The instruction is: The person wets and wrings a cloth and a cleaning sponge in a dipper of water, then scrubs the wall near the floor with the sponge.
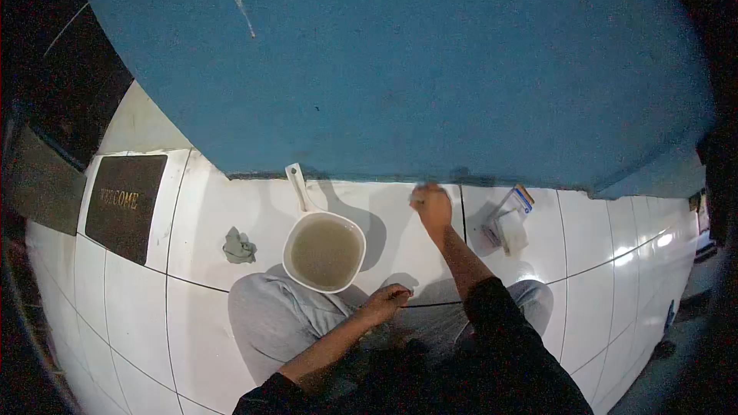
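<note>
My right hand is at the foot of the blue wall, over the white floor tiles. Its fingers are curled and blurred, and what they hold, if anything, is hidden. Near my lap, my left hand has its fingers pressed together around something too small to make out. Left of both hands stands a white dipper of cloudy liquid, its handle pointing to the wall. A crumpled grey cloth lies on the tiles left of the dipper.
A clear packet with a blue and orange edge and a whitish block-like item lie on the right. The dark WELCOME mat is at the left. My bent grey-clad knees frame the near floor.
</note>
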`<state>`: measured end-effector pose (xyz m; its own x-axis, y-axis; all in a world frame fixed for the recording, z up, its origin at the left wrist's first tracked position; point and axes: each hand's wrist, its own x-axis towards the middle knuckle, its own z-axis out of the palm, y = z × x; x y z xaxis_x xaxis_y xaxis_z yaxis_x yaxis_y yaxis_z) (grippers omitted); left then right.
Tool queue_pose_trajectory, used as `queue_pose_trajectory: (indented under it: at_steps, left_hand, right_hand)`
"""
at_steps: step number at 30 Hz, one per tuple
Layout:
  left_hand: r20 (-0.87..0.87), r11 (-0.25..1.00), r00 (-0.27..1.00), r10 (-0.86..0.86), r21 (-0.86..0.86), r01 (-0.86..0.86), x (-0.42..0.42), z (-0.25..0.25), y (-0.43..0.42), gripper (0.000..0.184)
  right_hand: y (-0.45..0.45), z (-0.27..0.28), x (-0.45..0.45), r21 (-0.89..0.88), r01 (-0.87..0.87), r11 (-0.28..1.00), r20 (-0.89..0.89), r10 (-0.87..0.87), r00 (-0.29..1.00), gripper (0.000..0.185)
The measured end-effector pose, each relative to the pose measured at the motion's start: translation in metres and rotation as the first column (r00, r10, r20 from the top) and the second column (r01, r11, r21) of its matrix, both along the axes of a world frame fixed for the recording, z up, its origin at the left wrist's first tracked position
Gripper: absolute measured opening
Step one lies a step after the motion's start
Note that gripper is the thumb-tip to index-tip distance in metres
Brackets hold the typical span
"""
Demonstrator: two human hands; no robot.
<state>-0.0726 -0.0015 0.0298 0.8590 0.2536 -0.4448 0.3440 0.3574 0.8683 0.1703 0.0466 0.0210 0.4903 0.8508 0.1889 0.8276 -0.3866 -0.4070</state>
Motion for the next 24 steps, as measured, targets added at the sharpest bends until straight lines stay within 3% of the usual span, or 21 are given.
queue_pose_trajectory:
  at_steps: [1,3,4,8,10,11,12,14,16,18,21,23,24]
  left_hand:
    - [0.000,1.000,1.000,-0.006,0.005,0.006,-0.001,-0.001,0.001,0.023]
    - [-0.004,0.999,1.000,-0.017,-0.030,0.017,-0.003,0.000,0.003,0.023]
    - [-0.005,0.999,1.000,-0.018,-0.032,0.018,-0.005,0.001,0.003,0.023]
    - [0.014,0.999,1.000,0.020,0.050,-0.020,-0.004,0.007,-0.001,0.024]
    - [0.012,0.998,1.000,0.028,0.064,-0.029,-0.002,0.004,-0.001,0.024]
    - [-0.014,0.997,1.000,0.011,0.076,-0.010,-0.001,0.000,-0.002,0.025]
    - [-0.040,0.996,0.999,-0.003,0.085,0.006,0.002,-0.003,-0.002,0.026]
    - [0.020,0.998,0.999,0.026,0.049,-0.027,0.000,-0.009,-0.004,0.028]
    - [0.084,0.998,0.995,0.050,0.021,-0.052,-0.001,-0.008,-0.004,0.029]
    - [-0.027,0.997,1.000,0.007,0.077,-0.005,0.000,-0.004,0.000,0.031]
    - [-0.020,0.997,0.997,0.071,-0.029,-0.071,-0.004,-0.008,0.002,0.029]
    - [-0.014,0.997,0.998,0.063,0.034,-0.063,-0.003,0.002,0.003,0.028]
    - [-0.011,0.994,0.999,0.053,0.093,-0.051,-0.003,0.005,0.003,0.027]
  right_hand:
    - [0.006,0.006,0.001,0.005,0.006,1.000,0.000,-0.006,1.000,0.022]
    - [0.015,0.020,-0.003,0.050,0.065,0.997,-0.188,-0.055,0.981,0.019]
    - [0.009,0.031,-0.006,-0.025,0.022,0.999,-0.066,-0.024,0.998,0.018]
    - [-0.028,0.025,-0.025,-0.224,-0.026,0.974,0.111,0.052,0.992,0.019]
    - [-0.050,0.016,-0.033,0.077,-0.150,0.986,0.237,0.128,0.963,0.016]
    - [-0.045,0.005,-0.027,0.076,-0.149,0.986,0.241,0.127,0.962,0.016]
    - [-0.037,-0.016,-0.019,0.271,-0.047,0.962,-0.197,0.103,0.975,0.017]
    - [-0.023,0.004,-0.016,-0.033,-0.016,0.999,0.073,0.018,0.997,0.011]
    - [0.002,0.001,-0.002,0.092,0.008,0.996,0.136,-0.021,0.991,0.005]
    - [0.013,-0.008,0.003,0.177,0.012,0.984,0.158,-0.040,0.987,0.004]
    - [0.003,-0.001,-0.006,0.089,0.031,0.996,0.272,-0.054,0.961,0.004]
    - [-0.024,0.001,-0.020,-0.092,-0.103,0.990,0.328,0.128,0.936,0.004]
    - [-0.031,0.008,-0.028,-0.094,-0.102,0.990,0.327,0.128,0.936,0.004]
